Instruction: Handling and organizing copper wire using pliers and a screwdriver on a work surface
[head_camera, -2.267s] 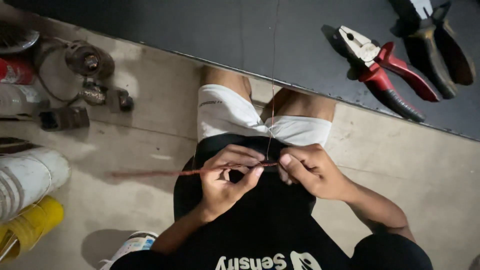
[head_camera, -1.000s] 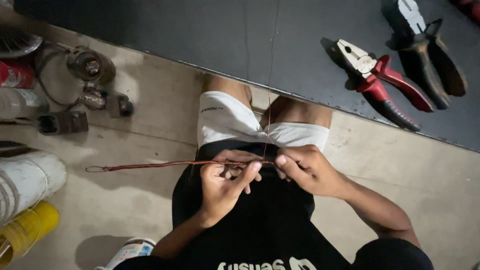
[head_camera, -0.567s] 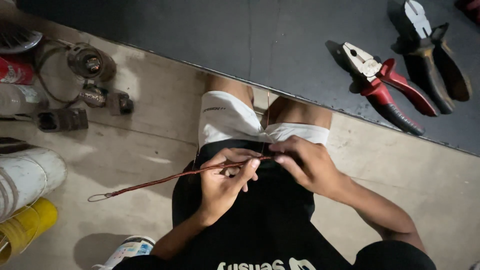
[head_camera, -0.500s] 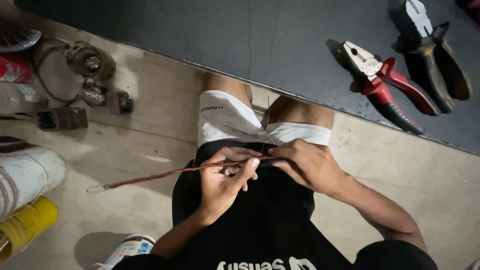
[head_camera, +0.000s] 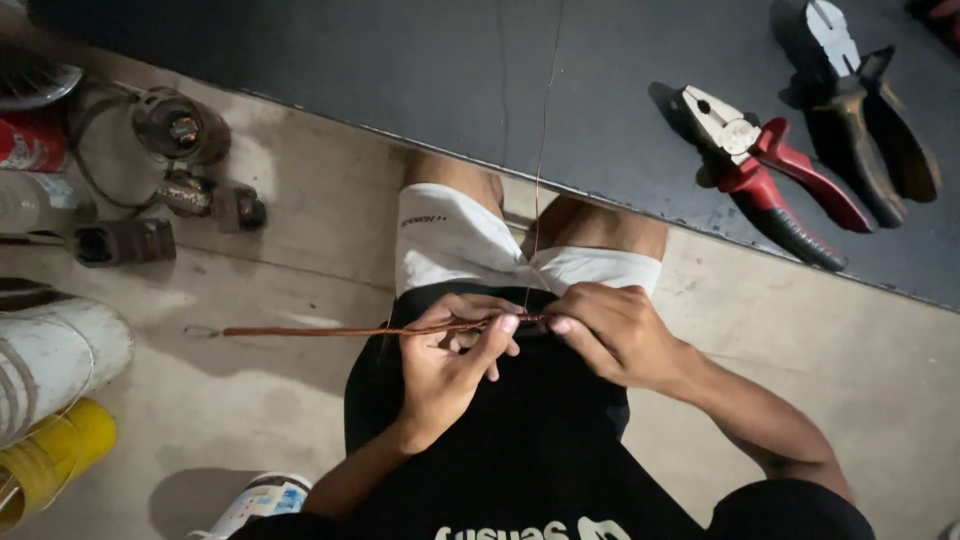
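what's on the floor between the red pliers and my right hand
In the head view, nothing: only dark mat edge and bare pale floor separate the red pliers from the right hand.

Bare floor (head_camera: 300, 240) left; red pliers (head_camera: 770, 175) (dark pair (head_camera: 860, 105) beside) crowd right.

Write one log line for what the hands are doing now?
left hand: pinches twisted copper wire | right hand: pinches same wire | red pliers: on mat

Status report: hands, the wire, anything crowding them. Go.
Left hand and right hand both pinch the copper wire bundle, held level over the lap. Thin strand runs up. Red pliers lie apart.
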